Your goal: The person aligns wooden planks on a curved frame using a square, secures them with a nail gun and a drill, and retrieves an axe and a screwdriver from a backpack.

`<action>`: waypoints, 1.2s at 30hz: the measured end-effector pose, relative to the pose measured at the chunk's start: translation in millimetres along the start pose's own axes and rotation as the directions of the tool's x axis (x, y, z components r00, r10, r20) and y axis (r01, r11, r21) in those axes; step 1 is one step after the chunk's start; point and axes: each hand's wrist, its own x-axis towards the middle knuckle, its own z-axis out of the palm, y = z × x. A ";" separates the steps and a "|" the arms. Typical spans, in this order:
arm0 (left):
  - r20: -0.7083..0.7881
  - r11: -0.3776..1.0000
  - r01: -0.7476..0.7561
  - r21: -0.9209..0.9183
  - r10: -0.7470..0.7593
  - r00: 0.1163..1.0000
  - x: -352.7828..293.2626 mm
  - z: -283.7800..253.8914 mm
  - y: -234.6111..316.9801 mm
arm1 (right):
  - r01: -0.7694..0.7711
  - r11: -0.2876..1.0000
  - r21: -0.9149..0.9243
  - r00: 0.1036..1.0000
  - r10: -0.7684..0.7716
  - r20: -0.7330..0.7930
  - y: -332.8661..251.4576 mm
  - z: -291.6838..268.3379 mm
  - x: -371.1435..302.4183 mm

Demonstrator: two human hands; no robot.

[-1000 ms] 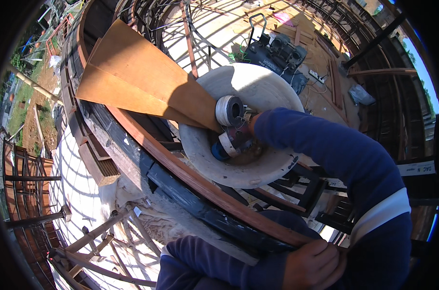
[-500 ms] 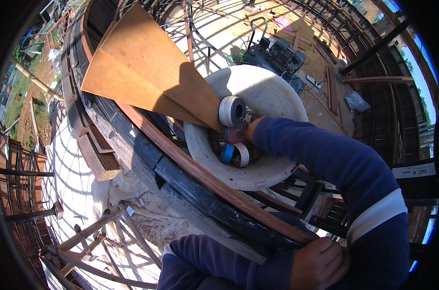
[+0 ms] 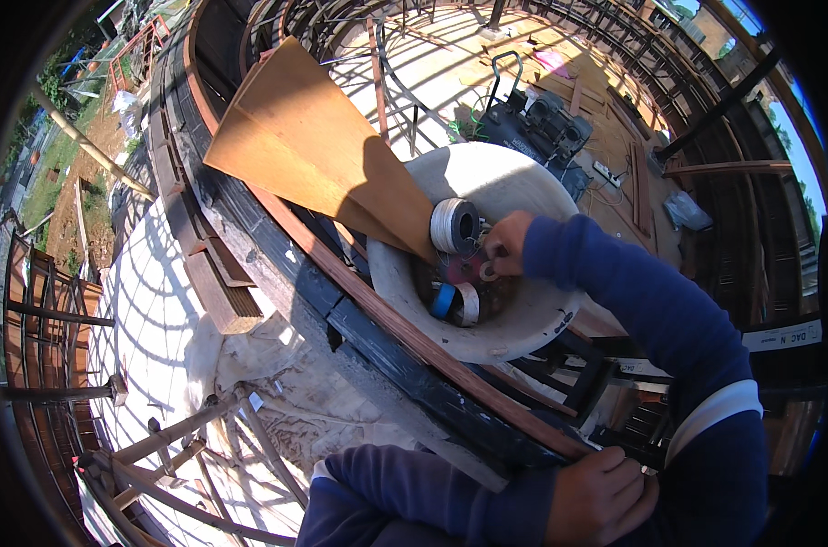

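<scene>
Sunlit floor [image 3: 460, 59] spreads toward 12 o'clock, with a compressor [image 3: 549, 128] at 1 o'clock beyond the pale basin [image 3: 496, 343] and a red-brown rail [image 3: 396, 312] curving past its 7 o'clock side. Compared with half a second ago, the right hand [image 3: 510, 244] has shifted toward the basin's 3 o'clock side, and its fingers, then mostly hidden, now show. That suggests the reach among the contents has yielded something: its grip looks nearly closed, fingertips pinching a small pale ring [image 3: 489, 271], though the ring's exact kind is too small to tell. Ring and hand are over the basin, just beside a maroon thing [image 3: 463, 268]. Wire spool [image 3: 445, 226] sits at the basin's 11 o'clock, blue roll [image 3: 443, 301] and white roll [image 3: 470, 304] side by side near 6, and brown boards [image 3: 314, 146] lean in from 10. Down at 5 o'clock, the left hand [image 3: 604, 497] is curled at the rail's end; whether its grip clasps the rail, I cannot tell.
</scene>
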 end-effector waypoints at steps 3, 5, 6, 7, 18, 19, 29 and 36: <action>0.028 1.000 -0.016 -0.025 0.017 0.999 5.4 -9.3 -3.0 | 0.147 0.860 0.489 0.987 -0.093 -0.133 -3.5 -3.3 -16.2; 0.088 1.000 -0.007 -0.023 0.009 0.996 9.5 -17.2 -2.6 | 0.113 0.570 0.814 0.993 -0.034 -0.114 -17.5 -8.2 -32.0; 0.120 1.000 -0.005 -0.023 0.007 0.993 11.5 -19.7 -2.6 | 0.094 0.378 0.921 0.995 -0.009 -0.098 -22.2 -9.8 -38.4; 0.119 1.000 -0.017 -0.019 0.020 0.993 12.6 -21.0 -3.2 | 0.132 0.340 0.931 0.991 -0.018 -0.134 -24.2 -10.6 -41.7; 0.180 0.996 -0.085 0.020 0.080 0.980 17.6 -27.1 -2.1 | 0.526 0.083 0.846 0.841 -0.197 -0.504 -21.6 -16.2 -41.2; 0.218 0.992 -0.102 0.076 0.084 0.972 7.2 -19.1 -2.7 | 0.510 0.054 0.858 0.845 -0.219 -0.489 -22.1 -19.3 -42.1; 0.131 0.996 -0.093 0.013 0.090 0.987 14.5 -21.7 -2.1 | 0.349 -0.227 0.909 0.842 -0.349 -0.411 -16.0 -10.3 -38.2; 0.266 0.975 -0.075 0.208 0.018 0.964 -17.6 4.1 2.5 | 0.344 -0.296 0.891 0.854 -0.297 -0.428 -13.9 -3.1 -37.0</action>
